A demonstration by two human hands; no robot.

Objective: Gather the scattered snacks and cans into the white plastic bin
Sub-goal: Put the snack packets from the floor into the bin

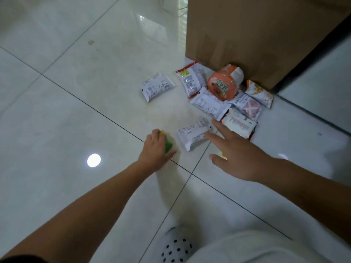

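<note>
Several snack packets lie on the tiled floor near a cardboard box. My left hand (155,149) is closed around a small green and yellow packet (168,144) on the floor. My right hand (235,152) hovers open, its fingers spread, with the fingertips over a white packet (191,133). Another white packet (156,86) lies alone further away. An orange instant noodle cup (225,83) lies on its side against the box, with more packets (210,103) heaped around it. The white plastic bin is not in view.
A tall brown cardboard box (256,35) stands at the back right. A dark strip runs along the floor to its right. A white slipper with black dots (176,245) and light clothing show at the bottom edge.
</note>
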